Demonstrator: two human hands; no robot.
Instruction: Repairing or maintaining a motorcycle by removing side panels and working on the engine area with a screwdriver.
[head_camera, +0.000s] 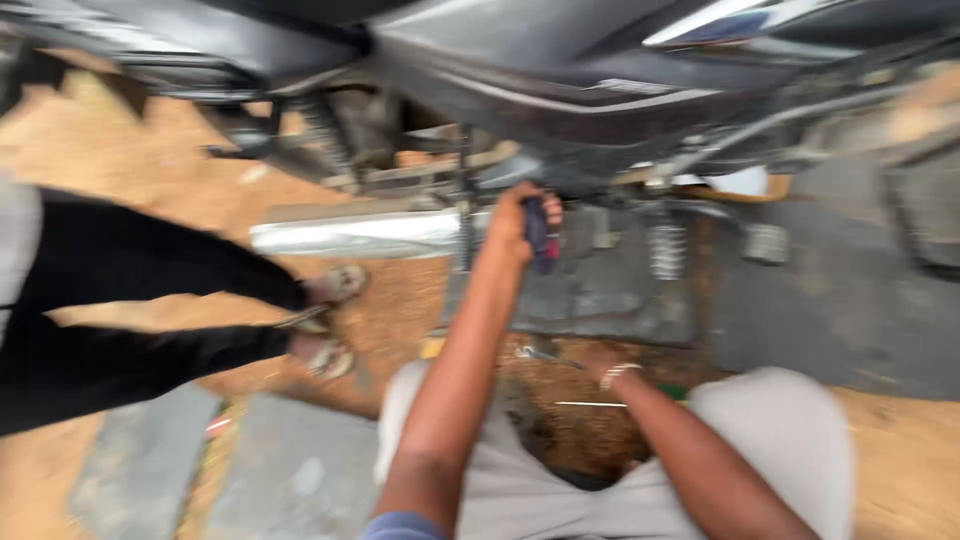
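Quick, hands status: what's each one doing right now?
Left hand: closed around a dark tool handle under the motorcycle.
Right hand: down at the ground; grip cannot be told.

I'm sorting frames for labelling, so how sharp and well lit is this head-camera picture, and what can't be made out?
Head view: even daylight, no hard shadows; strong motion blur throughout. A pale glare streak lies on the motorcycle body and the chrome exhaust. The left hand grips a dark tool handle; its tip is smeared. The right hand near the ground is too blurred to read.
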